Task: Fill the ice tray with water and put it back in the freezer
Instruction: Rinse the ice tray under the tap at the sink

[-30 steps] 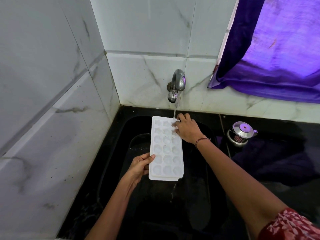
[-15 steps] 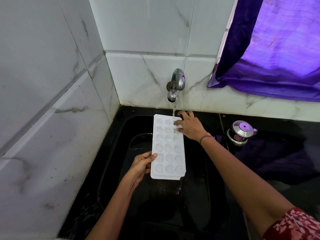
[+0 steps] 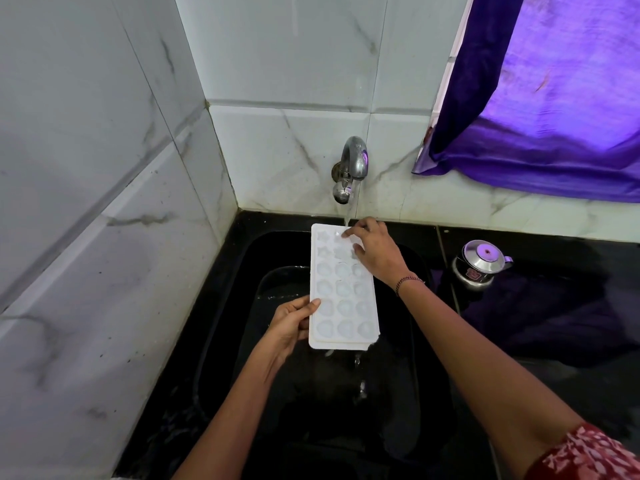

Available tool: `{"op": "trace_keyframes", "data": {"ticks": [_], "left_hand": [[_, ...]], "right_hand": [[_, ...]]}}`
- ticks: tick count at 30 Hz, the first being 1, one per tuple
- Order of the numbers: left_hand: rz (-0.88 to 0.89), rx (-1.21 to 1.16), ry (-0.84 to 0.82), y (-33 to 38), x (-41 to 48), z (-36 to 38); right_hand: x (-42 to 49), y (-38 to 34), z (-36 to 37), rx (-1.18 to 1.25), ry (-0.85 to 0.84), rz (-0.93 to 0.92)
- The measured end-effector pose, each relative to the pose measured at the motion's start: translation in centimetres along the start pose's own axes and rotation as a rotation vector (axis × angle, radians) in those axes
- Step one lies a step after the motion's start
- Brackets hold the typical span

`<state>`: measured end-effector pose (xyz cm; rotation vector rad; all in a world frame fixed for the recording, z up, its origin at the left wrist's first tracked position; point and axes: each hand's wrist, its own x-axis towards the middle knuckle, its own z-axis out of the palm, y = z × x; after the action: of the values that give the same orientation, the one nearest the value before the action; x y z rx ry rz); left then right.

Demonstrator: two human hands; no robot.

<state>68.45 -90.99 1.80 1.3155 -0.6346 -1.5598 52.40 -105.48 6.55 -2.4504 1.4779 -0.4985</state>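
A white ice tray (image 3: 341, 292) with several shaped cells is held flat over a black sink (image 3: 249, 271). A steel tap (image 3: 351, 168) on the tiled wall runs a thin stream of water onto the tray's far right corner. My left hand (image 3: 292, 323) grips the tray's near left edge, thumb on top. My right hand (image 3: 375, 249) holds the far right corner, its fingers lying over the cells beside the stream. Water spills off the tray's near edge into the sink.
A small steel kettle (image 3: 481, 263) stands on the black counter (image 3: 554, 306) right of the sink. A purple curtain (image 3: 554, 98) hangs at the upper right. White marble-look tiled walls (image 3: 104, 202) close in the left side and back.
The tray has slid a little further toward the wall under the tap, and my right hand has moved with it to the far corner. Water now pours off the near edge.
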Motion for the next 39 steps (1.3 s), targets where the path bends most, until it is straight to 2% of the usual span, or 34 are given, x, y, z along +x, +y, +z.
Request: {"op": "trace_keyframes", "data": {"ticks": [7, 11, 21, 24, 28, 32, 36, 39], "left_hand": [[-0.01, -0.005, -0.005, 0.4, 0.3, 0.5], [-0.01, 0.002, -0.003, 0.5, 0.3, 0.8], [-0.021, 0.02, 0.006, 0.6, 0.2, 0.6], [-0.015, 0.05, -0.011, 0.5, 0.3, 0.4], [-0.012, 0.036, -0.01, 0.4, 0.3, 0.3], [-0.005, 0.051, -0.019, 0.6, 0.4, 0.3], [-0.007, 0.023, -0.006, 0.9, 0.5, 0.6], [-0.013, 0.015, -0.013, 0.8, 0.4, 0.5]], "right_hand": [[0.3, 0.1, 0.0, -0.262, -0.026, -0.031], [0.2, 0.5, -0.1, -0.277, -0.014, -0.011], [0.3, 1.0, -0.2, -0.287, -0.109, -0.066], [0.4, 0.8, -0.3, -0.319, -0.058, -0.044], [0.4, 0.7, -0.1, -0.312, -0.111, -0.037], [0.3, 0.5, 0.0, -0.391, -0.034, -0.03], [0.5, 0.2, 0.3, -0.302, -0.077, -0.01], [0.7, 0.2, 0.0, -0.358, -0.097, -0.006]]}}
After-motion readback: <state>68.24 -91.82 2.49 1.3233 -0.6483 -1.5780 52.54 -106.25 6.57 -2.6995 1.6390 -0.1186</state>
